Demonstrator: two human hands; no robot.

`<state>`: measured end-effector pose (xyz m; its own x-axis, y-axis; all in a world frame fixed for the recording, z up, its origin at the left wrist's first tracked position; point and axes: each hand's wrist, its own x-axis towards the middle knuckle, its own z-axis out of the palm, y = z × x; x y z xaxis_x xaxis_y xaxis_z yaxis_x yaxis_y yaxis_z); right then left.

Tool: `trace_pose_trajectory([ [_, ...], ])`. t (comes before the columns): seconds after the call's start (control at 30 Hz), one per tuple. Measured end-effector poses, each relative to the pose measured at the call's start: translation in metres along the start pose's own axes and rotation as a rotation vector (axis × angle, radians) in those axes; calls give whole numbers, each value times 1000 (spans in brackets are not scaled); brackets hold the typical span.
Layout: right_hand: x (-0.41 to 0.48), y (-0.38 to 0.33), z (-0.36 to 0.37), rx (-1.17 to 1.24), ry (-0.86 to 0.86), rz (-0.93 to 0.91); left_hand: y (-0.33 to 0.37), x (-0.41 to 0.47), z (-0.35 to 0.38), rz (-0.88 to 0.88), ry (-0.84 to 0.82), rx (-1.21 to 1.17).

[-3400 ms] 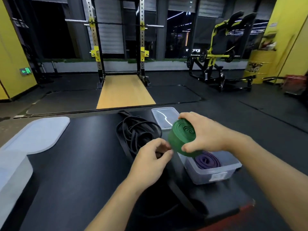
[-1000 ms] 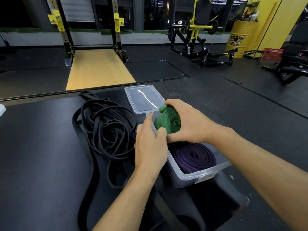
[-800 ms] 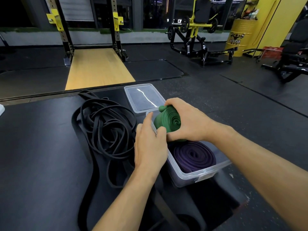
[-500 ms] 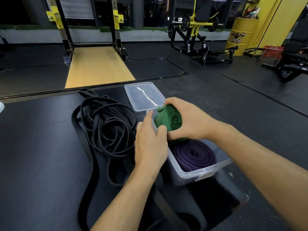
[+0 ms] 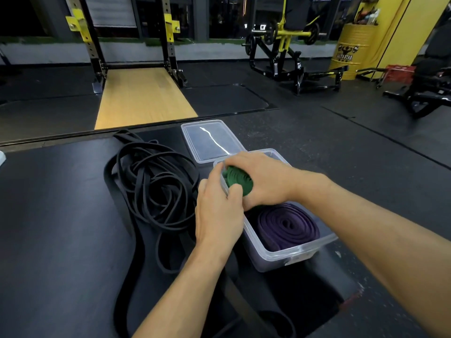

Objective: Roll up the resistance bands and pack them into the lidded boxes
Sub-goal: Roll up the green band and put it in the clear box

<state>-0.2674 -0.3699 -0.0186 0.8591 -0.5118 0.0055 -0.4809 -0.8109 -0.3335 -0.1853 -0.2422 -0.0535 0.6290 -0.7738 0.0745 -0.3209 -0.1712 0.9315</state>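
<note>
While the right hand wrapped its fingers round the green roll over the far end of the clear box, the left hand pinched the coil's near edge at the box's left wall. The purple roll lay flat in the near end. Doing this well looked to mean pressing the green roll down flat beside the purple one, and letting go only once the walls could check its springing open. The lid lay just beyond on the desk, with the black bands loose to the left.
</note>
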Motion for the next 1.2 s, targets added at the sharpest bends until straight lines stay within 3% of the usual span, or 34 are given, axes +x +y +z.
trace_pose_trajectory([
  [0.83,8,2,7,17,-47,37,-2,0,-2,21,-10,-23],
  [1.2,-12,-8,12,-298,-2,-23,-5,0,0,17,-28,-47],
])
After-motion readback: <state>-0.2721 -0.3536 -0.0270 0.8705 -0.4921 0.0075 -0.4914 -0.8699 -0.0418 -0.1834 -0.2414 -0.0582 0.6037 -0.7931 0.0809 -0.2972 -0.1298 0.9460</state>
